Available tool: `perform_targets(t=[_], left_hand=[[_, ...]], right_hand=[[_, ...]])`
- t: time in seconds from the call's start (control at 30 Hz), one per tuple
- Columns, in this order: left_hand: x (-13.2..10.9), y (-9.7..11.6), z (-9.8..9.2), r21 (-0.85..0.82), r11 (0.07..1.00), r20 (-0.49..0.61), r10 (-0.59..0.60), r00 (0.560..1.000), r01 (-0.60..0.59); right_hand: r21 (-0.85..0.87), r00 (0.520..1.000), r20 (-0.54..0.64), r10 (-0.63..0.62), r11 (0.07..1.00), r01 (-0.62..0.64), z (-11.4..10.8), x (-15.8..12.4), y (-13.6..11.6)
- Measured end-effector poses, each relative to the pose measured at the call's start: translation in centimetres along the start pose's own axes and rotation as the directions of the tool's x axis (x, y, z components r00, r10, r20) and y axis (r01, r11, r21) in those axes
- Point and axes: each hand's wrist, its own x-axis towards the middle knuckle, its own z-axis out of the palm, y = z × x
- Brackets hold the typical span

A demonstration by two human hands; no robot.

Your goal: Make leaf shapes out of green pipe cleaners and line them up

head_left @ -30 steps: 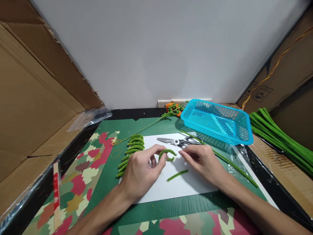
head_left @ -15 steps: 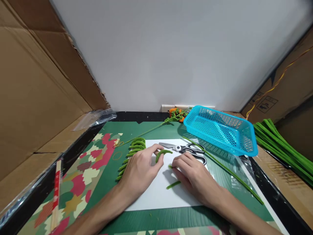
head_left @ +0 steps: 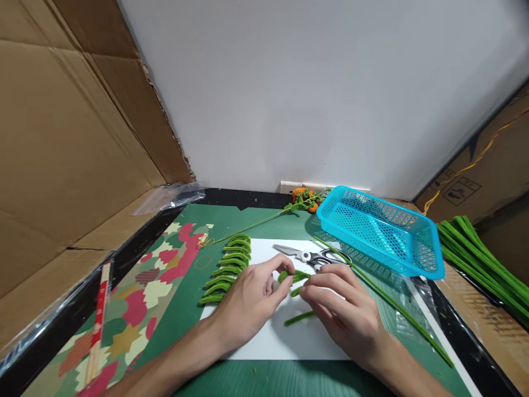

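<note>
Brown cardboard panel standing at left, printed carton at right. Green table spreading between. White paper lying on table, below both hands. Green stem bundle resting right of blue basket; basket sitting at table's back right, perforated floor showing. Row of curved green pieces lying beside left hand. Scissors lying just behind right hand. Left grip pinching bent green piece above paper. Right grip pinching green end just beside; cannot tell whether separate piece.
</note>
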Motion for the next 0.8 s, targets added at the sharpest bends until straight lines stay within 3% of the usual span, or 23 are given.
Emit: perform_targets(t=[0.17, 0.4, 0.8], left_hand=[[-0.19, 0.30, 0.10, -0.058, 0.998, 0.040, 0.034, 0.999, -0.032], [-0.43, 0.06, 0.38, -0.160, 0.987, 0.066, 0.021, 0.998, -0.010], [-0.30, 0.05, 0.58, -0.371, 0.928, 0.047, 0.005, 0.999, 0.013]], right_hand=[[-0.095, 1.000, -0.002, 0.027, 0.995, -0.027, 0.08, 0.10, 0.52], [-0.091, 0.999, 0.004, 0.049, 0.995, -0.049, 0.13, 0.08, 0.80], [0.056, 0.991, 0.009, 0.137, 0.989, -0.137, 0.03, 0.34, 0.68]])
